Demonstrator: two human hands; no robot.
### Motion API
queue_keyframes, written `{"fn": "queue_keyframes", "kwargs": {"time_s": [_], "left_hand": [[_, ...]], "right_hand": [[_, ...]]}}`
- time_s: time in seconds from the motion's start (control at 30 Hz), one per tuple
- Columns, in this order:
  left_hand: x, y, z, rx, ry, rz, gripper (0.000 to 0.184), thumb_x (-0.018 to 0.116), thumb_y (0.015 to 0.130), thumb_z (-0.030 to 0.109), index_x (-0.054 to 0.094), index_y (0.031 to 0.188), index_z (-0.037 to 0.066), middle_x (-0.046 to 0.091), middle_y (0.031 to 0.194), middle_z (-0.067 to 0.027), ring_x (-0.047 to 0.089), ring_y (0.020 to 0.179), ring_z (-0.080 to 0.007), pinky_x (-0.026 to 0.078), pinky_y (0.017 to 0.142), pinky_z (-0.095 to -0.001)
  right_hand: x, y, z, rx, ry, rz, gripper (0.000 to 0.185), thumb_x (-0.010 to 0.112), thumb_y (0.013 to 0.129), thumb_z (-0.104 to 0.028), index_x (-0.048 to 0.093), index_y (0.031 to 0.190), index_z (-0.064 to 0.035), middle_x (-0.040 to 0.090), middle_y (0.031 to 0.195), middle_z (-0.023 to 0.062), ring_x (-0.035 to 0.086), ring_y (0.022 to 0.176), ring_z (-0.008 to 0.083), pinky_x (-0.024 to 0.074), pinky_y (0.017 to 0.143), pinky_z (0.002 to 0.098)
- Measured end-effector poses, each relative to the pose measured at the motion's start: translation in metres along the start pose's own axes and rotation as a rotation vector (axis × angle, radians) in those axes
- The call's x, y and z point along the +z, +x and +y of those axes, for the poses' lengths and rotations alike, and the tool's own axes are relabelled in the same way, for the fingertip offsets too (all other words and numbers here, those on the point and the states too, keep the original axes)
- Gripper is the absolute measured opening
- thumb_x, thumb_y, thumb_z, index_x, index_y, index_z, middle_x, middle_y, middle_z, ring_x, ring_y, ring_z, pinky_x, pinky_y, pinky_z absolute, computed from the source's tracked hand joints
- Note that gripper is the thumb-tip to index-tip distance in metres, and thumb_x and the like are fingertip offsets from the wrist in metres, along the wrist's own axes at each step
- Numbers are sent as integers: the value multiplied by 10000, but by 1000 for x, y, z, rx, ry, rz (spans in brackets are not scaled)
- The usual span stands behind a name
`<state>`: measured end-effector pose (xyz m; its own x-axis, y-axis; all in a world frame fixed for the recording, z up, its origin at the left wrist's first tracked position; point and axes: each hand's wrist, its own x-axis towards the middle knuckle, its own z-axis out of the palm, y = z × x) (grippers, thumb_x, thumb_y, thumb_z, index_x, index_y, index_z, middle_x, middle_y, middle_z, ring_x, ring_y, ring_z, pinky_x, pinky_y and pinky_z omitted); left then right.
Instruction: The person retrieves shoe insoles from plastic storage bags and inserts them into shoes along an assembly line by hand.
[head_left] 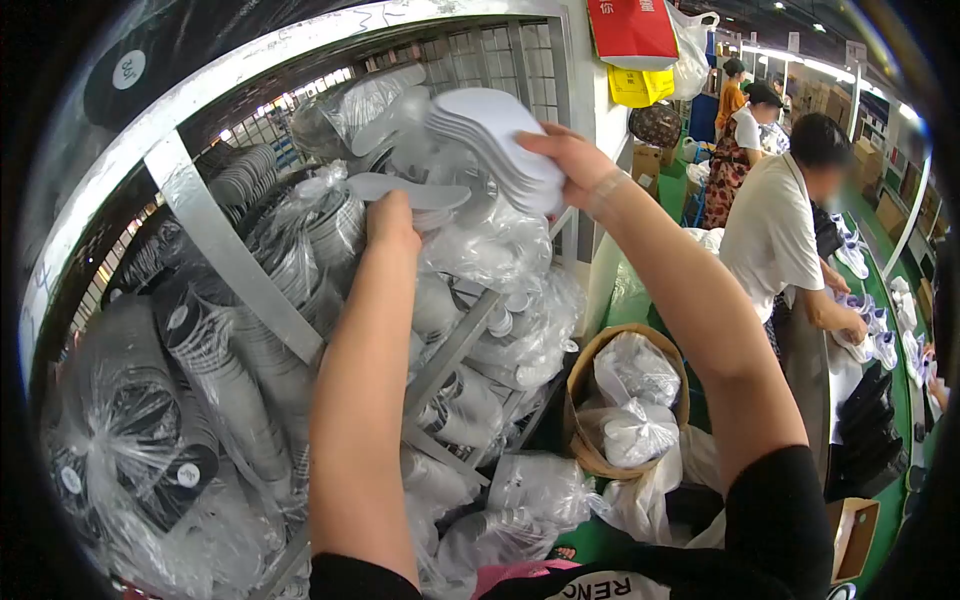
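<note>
My right hand (575, 165) is closed on a stack of white insoles (490, 130), thumb on top, raised above the rack's bagged goods. Lower and to the left, my left hand (393, 222) is closed at the end of a pale grey insole (430, 193); its fingertips are partly hidden. Just under that insole lie more stacked insoles, beside a clear plastic bag (490, 245). Behind both hands, a further pale insole (390, 122) and a plastic-wrapped bundle (375, 100) rest on the pile.
A metal rack frame (230, 245) crosses in front of bagged grey insoles (230, 370). Below right stands a round bin (577, 400) holding white bags. Co-workers, one in a white shirt (770, 220), work along a line of shoes (880, 325) at right. An open carton (853, 540) sits lower right.
</note>
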<state>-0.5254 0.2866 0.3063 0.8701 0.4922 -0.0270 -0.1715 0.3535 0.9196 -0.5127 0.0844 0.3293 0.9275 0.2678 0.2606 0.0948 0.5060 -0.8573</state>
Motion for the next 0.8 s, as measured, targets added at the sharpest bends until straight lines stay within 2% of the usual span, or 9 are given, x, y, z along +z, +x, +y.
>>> {"fn": "queue_keyframes", "kwargs": {"time_s": [0.1,0.27,0.33,0.53,0.57,0.63,0.7,0.77,0.8], "left_hand": [[-1,9,-12,76,-80,-19,344,419,664,29,475,987,-76,513,970,-160,536,831,-259,453,672,-364],[5,0,-9,163,39,-6,432,443,654,7,405,1068,-113,507,977,-182,518,869,-252,428,760,-358],[5,-8,-10,268,-80,-96,443,438,642,-15,393,1072,-112,499,1003,-187,503,907,-251,408,795,-354],[13,-20,-14,383,-86,-92,167,565,638,86,534,775,-6,473,664,-48,411,566,-128,353,499,-278],[7,-22,-12,236,165,-189,532,460,589,7,374,1102,-104,457,1087,-245,450,1013,-319,337,883,-349],[12,-52,-18,379,283,-200,764,570,624,139,177,1221,-129,172,1253,-345,155,1198,-411,116,1002,-410],[21,-99,-18,431,442,-200,836,568,656,118,41,1276,-74,-24,1288,-349,-16,1227,-431,64,1002,-449],[23,-124,-61,850,451,-110,793,562,666,110,79,1272,-60,-1,1288,-337,12,1223,-435,82,1002,-442],[10,-147,-62,750,461,-240,765,542,709,145,62,1278,-29,-2,1305,-299,-7,1236,-407,71,1006,-434]], "right_hand": [[31,57,17,-54,-191,56,497,644,699,-130,442,1131,8,575,940,148,563,856,208,462,713,343],[55,114,34,79,-1312,63,479,571,740,-213,438,1149,-2,554,1013,157,554,903,261,442,731,359],[66,124,30,318,-1782,-298,436,493,771,-266,459,1140,-34,549,1037,140,547,919,275,424,772,367],[19,109,47,32,-1100,-76,509,466,768,-479,465,1155,-149,531,1073,53,476,984,203,384,789,346],[32,67,29,-89,-858,71,463,466,792,-409,527,1081,-53,562,1025,143,529,932,237,384,821,335],[-10,77,33,-395,-937,17,321,479,815,-279,553,1045,-68,581,998,101,526,923,189,396,796,289],[-4,13,15,-274,-928,-17,288,475,825,-216,528,1067,-70,566,978,34,508,873,134,395,742,251],[-23,-30,17,-267,-865,-172,301,486,824,-211,515,1073,-44,539,1010,27,478,897,109,373,753,229],[-35,-50,19,-294,-926,-235,304,491,827,-201,511,1071,-22,533,1008,21,477,899,105,376,758,235]]}}
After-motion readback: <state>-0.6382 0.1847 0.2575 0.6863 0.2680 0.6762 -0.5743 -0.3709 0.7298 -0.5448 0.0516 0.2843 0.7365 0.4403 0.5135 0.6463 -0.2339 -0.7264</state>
